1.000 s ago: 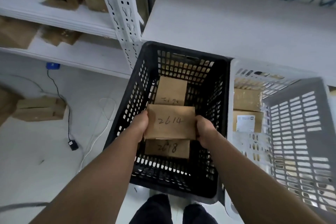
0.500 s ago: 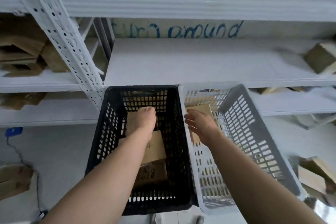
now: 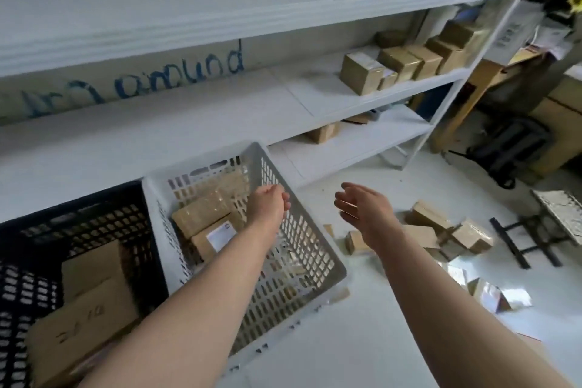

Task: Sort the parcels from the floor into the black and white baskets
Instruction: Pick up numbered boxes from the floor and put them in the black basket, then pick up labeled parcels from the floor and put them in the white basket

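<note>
Both are empty: the left grip (image 3: pixel 271 205) hangs loosely curled over the white basket (image 3: pixel 315 249), and the right grip (image 3: pixel 362 214) is spread toward the parcels (image 3: pixel 472 236) heaped on the floor, centre right. A hasty grab could topple neighbours, or a parcel could slip — or land wrongly in the black basket (image 3: pixel 63 208), lower left.

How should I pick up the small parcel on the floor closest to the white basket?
Probably from above with the right hand, pinching the small parcel by opposite sides: it is boxy, sits on the floor, and is clear of the white basket.
</note>
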A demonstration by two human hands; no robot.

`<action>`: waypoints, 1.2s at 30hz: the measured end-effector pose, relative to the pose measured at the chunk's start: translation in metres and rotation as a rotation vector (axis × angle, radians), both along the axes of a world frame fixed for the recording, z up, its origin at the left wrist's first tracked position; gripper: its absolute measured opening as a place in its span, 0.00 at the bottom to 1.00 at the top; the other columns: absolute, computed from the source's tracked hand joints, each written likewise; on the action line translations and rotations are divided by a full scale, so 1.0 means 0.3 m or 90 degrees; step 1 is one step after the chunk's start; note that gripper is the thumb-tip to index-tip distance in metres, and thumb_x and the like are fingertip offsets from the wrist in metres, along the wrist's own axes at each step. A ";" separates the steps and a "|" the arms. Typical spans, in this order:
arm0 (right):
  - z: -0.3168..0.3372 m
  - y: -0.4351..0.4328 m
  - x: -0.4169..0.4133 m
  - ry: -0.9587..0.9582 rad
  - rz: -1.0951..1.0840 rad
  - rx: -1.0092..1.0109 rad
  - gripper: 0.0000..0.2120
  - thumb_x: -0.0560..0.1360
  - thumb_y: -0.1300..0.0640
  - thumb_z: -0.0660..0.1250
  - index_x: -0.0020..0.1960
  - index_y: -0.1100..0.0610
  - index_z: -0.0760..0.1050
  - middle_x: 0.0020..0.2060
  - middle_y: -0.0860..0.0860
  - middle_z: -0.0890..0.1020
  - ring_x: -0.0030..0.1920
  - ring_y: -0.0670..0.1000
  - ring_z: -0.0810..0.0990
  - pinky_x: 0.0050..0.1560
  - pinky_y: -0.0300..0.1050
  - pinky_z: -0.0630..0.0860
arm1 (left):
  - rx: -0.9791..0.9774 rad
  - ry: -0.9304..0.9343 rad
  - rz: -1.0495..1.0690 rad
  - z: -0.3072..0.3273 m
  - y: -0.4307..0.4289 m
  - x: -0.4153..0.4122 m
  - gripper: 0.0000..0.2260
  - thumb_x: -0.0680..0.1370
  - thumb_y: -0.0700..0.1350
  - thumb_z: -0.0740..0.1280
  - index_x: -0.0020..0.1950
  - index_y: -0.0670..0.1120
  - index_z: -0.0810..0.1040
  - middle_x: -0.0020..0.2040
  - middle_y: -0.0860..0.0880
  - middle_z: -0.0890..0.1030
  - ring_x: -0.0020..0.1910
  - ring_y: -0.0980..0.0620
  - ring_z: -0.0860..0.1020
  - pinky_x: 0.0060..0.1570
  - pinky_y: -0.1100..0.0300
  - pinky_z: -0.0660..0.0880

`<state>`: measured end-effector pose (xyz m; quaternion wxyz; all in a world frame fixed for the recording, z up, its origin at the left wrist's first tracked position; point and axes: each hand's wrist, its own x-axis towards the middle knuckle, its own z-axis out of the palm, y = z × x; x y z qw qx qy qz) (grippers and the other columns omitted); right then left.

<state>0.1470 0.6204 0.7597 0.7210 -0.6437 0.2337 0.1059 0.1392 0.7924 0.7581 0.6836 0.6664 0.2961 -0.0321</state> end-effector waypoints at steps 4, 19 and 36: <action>-0.029 -0.362 0.016 0.025 -0.045 -0.005 0.10 0.79 0.61 0.60 0.57 0.57 0.78 0.48 0.55 0.83 0.49 0.54 0.82 0.55 0.49 0.76 | -0.029 0.014 -0.044 -0.015 -0.356 0.061 0.07 0.79 0.39 0.59 0.44 0.42 0.76 0.37 0.46 0.77 0.33 0.51 0.74 0.33 0.60 0.71; -0.171 -1.224 0.103 0.129 -0.199 0.001 0.10 0.81 0.60 0.60 0.59 0.60 0.76 0.50 0.57 0.81 0.50 0.56 0.79 0.60 0.52 0.75 | -0.016 0.116 -0.192 -0.208 -1.162 0.294 0.08 0.79 0.40 0.59 0.42 0.44 0.74 0.41 0.47 0.77 0.35 0.51 0.75 0.35 0.60 0.72; -0.370 -1.816 0.500 0.254 -0.280 0.032 0.07 0.80 0.60 0.61 0.49 0.58 0.77 0.44 0.56 0.82 0.47 0.54 0.80 0.59 0.51 0.75 | 0.050 0.234 -0.260 -0.444 -1.729 0.815 0.08 0.79 0.42 0.58 0.43 0.43 0.75 0.38 0.47 0.77 0.39 0.48 0.73 0.39 0.57 0.69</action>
